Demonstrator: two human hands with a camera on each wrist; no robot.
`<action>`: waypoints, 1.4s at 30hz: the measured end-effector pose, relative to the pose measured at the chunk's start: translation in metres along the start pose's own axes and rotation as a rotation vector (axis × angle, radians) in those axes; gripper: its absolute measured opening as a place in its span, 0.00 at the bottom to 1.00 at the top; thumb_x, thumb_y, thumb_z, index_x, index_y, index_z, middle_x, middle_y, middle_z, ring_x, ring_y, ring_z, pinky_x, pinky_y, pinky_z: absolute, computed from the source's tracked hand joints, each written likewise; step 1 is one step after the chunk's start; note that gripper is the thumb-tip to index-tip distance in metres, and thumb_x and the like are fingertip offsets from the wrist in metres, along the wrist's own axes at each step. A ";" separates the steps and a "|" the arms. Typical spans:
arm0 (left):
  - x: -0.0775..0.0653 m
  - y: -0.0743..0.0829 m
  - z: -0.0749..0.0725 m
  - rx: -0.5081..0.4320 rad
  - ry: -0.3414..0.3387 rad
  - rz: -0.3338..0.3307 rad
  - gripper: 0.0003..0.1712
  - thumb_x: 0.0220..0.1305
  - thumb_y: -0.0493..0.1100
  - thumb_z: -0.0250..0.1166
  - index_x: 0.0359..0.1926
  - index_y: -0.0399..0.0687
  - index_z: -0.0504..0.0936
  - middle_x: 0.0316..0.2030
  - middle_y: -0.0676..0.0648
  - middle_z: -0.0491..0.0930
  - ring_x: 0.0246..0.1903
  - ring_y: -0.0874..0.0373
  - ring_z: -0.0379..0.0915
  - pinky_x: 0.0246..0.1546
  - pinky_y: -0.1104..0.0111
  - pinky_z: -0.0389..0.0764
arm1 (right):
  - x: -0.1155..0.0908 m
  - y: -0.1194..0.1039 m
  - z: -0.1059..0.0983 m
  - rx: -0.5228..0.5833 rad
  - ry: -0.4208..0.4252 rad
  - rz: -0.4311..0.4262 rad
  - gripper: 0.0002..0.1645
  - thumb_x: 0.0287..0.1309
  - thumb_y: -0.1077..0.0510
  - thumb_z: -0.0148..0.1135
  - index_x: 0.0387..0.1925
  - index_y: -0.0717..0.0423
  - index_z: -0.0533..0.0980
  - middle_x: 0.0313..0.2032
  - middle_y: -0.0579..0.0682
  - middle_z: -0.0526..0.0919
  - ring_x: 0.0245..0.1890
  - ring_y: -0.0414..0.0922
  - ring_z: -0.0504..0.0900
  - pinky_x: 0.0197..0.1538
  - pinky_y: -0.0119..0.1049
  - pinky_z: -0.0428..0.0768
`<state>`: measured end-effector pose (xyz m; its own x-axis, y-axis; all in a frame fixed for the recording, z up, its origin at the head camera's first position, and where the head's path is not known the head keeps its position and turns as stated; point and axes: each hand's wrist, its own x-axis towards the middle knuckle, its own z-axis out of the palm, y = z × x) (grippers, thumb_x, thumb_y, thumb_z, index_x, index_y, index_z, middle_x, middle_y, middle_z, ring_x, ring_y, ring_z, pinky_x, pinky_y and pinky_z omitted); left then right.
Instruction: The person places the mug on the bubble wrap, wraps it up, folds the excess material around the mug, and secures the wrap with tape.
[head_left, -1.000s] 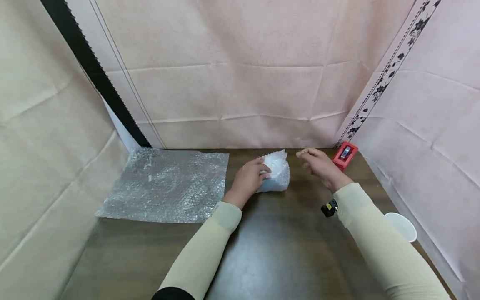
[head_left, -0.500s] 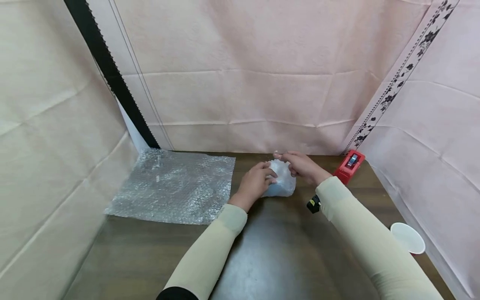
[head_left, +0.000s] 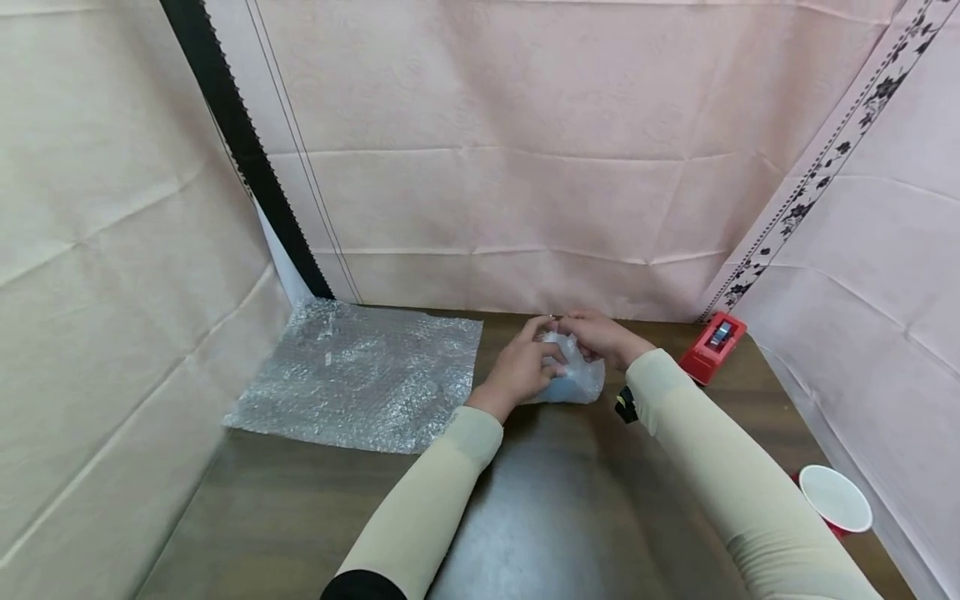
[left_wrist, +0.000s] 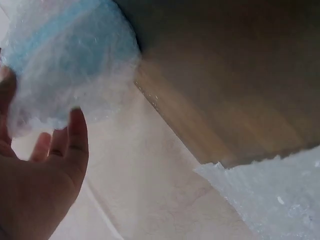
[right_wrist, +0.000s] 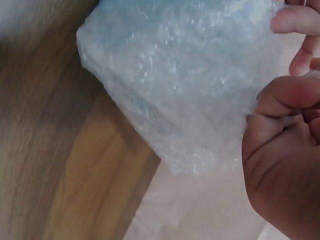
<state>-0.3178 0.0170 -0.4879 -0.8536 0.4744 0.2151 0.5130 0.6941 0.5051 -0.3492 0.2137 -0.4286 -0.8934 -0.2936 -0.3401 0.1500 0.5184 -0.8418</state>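
Observation:
A bubble-wrapped bundle (head_left: 579, 382) rests on the table near its back edge, pale blue showing through the clear wrap. My left hand (head_left: 525, 367) grips it from the left, fingers bent over its side. In the left wrist view, those fingers surround one end of the bundle (left_wrist: 75, 60). On the far side, my right hand (head_left: 597, 335) meets the left fingertips at the bundle's top. The right wrist view has its thumb pressed to curled fingers, pinching a small clear piece of tape (right_wrist: 314, 74), mostly hidden, beside the wrap (right_wrist: 175, 65).
A flat sheet of bubble wrap (head_left: 367, 375) lies to the left on the brown table (head_left: 510, 517). A red tape dispenser (head_left: 712, 346) stands at the back right. Near the right edge is a red cup (head_left: 836, 498) with a white inside. Pale cloth (head_left: 480, 200) hangs behind.
My right hand has moved left with the small clear piece, from apart from the bundle to its top. My left hand stays on the bundle, its fingers now reaching up toward the right hand.

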 end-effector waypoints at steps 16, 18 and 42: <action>0.013 -0.011 -0.006 -0.121 -0.140 -0.009 0.07 0.79 0.53 0.75 0.41 0.62 0.91 0.88 0.51 0.62 0.87 0.40 0.60 0.81 0.49 0.77 | 0.007 -0.010 -0.010 -0.241 -0.041 -0.035 0.18 0.87 0.49 0.54 0.37 0.53 0.71 0.33 0.46 0.70 0.20 0.40 0.63 0.30 0.38 0.69; 0.013 -0.010 -0.006 -0.114 -0.140 -0.006 0.07 0.79 0.54 0.75 0.41 0.62 0.91 0.88 0.51 0.63 0.87 0.41 0.61 0.81 0.50 0.78 | 0.008 -0.009 -0.011 -0.257 -0.044 -0.039 0.20 0.87 0.47 0.54 0.36 0.53 0.71 0.34 0.46 0.70 0.20 0.41 0.63 0.30 0.38 0.70; 0.022 -0.013 -0.010 -0.200 -0.224 -0.021 0.07 0.80 0.48 0.74 0.40 0.55 0.89 0.89 0.46 0.65 0.87 0.37 0.58 0.88 0.46 0.66 | 0.008 -0.011 -0.015 -0.196 -0.118 -0.035 0.16 0.89 0.53 0.51 0.39 0.56 0.73 0.29 0.45 0.68 0.24 0.42 0.64 0.35 0.37 0.70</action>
<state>-0.3440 0.0122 -0.4813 -0.8111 0.5845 0.0242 0.4487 0.5949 0.6669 -0.3642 0.2172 -0.4156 -0.8394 -0.4001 -0.3679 0.0240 0.6489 -0.7605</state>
